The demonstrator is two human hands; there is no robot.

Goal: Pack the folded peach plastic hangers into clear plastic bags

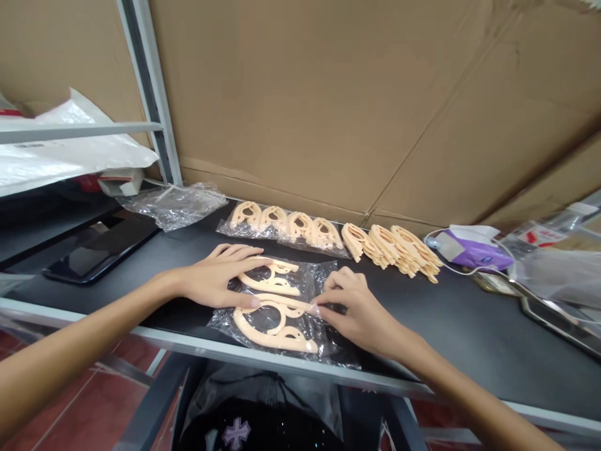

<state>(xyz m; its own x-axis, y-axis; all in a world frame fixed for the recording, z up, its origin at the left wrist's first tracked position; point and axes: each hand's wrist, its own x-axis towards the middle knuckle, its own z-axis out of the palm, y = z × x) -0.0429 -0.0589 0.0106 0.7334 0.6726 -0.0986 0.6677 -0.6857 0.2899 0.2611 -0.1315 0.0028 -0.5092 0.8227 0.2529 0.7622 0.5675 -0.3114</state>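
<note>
Two peach-coloured folding hangers lie side by side near the front edge of the desk: the farther hanger (267, 286) and the nearer hanger (282, 341), both in clear plastic bags (331, 351). My left hand (220, 275) rests over their left ends, fingers stretched out, its thumb on the nearer hanger. At the right end of that hanger, the thumb and forefinger of my right hand (352, 307) pinch the clear bag, the other fingers curled. The pinched spot is partly hidden.
Behind lie several bagged hangers (286, 225) and a row of stacked loose hangers (394, 250). Crumpled clear plastic (178, 203) and a dark phone (101, 247) are on the left. On the right sit a purple tissue pack (479, 250), a white cable and a bottle (549, 232). Cardboard stands behind.
</note>
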